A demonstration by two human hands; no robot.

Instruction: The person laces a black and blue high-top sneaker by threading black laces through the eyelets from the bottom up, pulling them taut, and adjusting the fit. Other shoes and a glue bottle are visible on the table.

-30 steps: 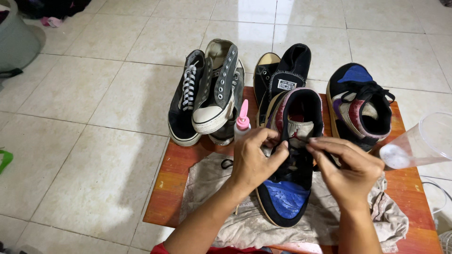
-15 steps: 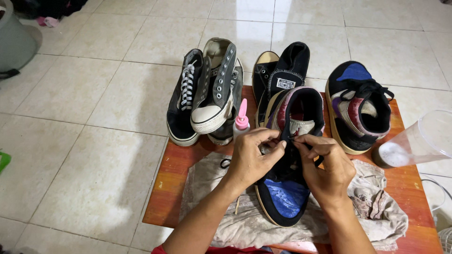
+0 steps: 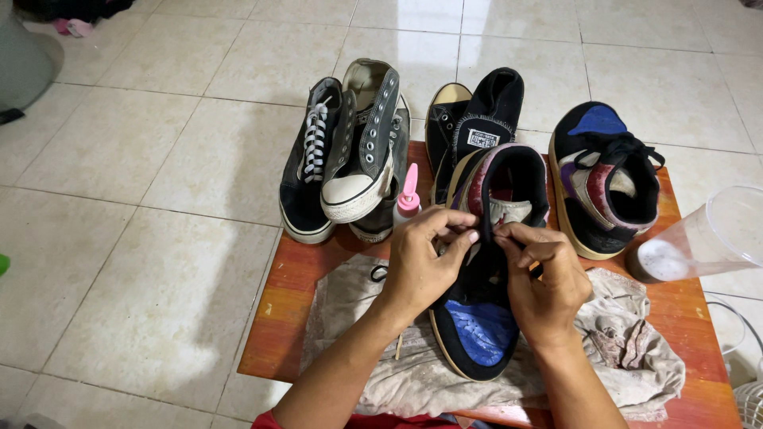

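Where the orange table (image 3: 294, 278) carries a grey cloth (image 3: 350, 310): left hand (image 3: 421, 266) pinched on the lace, black-and-blue sneaker (image 3: 481, 318) lengthwise between (toe toward the person), right hand (image 3: 544, 278) equally close, fingers closed on lace.

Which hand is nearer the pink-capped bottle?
Left. The left hand sits just below and right of the pink-capped bottle, at the blue-toed shoe's collar. The right hand is farther right, across the shoe's tongue.
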